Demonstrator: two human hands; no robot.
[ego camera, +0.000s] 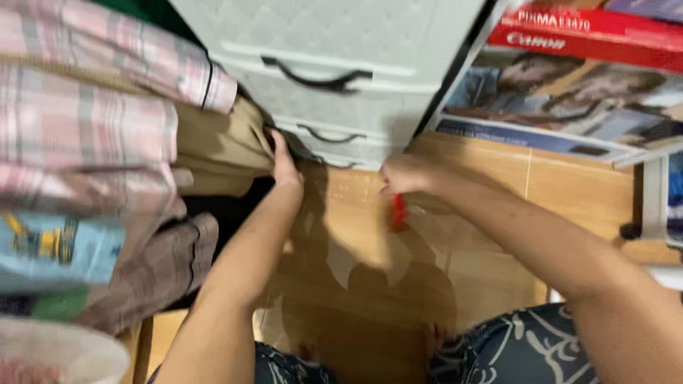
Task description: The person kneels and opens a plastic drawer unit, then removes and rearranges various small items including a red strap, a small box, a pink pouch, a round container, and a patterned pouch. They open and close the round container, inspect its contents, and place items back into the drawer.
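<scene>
My left hand [284, 167] reaches forward and presses against a tan garment [224, 146] at the edge of a clothes pile, fingers partly hidden in the fabric. My right hand [404, 174] is closed around a small red object [399, 212] that hangs below the fist, just above the wooden floor [498, 213]. Both hands are close to the bottom of a white plastic drawer unit [334, 64] with dark handles. The picture is blurred, so the red object's kind is unclear.
Pink plaid cloth [85, 92], a brown garment [160, 267] and a light blue printed piece [57, 249] are heaped at left. A printer box [569, 85] with red trim stands at right. My knees in dark patterned shorts [519, 348] are at the bottom.
</scene>
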